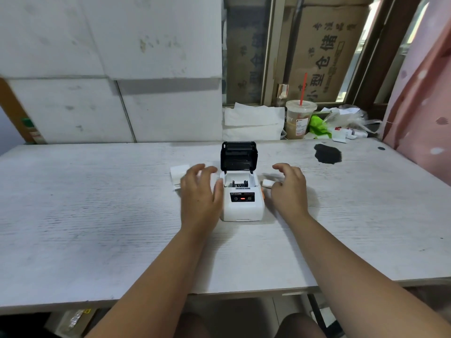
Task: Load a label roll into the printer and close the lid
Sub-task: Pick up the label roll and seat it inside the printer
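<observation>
We record a white table (97,215) with a rough, wood-grained top, scuffed grey in places. Left of centre, a flat white strip of label paper (177,175) lies on the board, partly covered by the left hand (199,193). That hand is relaxed with fingers spread and grips nothing; its thumb lies against the left wall of the printer (242,211).

The printer is a small, boxy unit of smooth white plastic with rounded corners. A black control panel (242,198) on its sloped front shows a red light. Its black lid (238,156) stands hinged upright at the rear. The open compartment (240,182) holds dark ribbed parts.

The label roll (267,183), a short white cylinder, lies on the table just beside the printer's right wall. The right hand (290,191) is above it, fingers loosely curved, thumb tip just beside the roll; we see no grip.

Farther right, a black blot (327,154) marks the board. Behind it, a clear plastic cup (298,123) holds brown drink and a red straw (303,90).
</observation>
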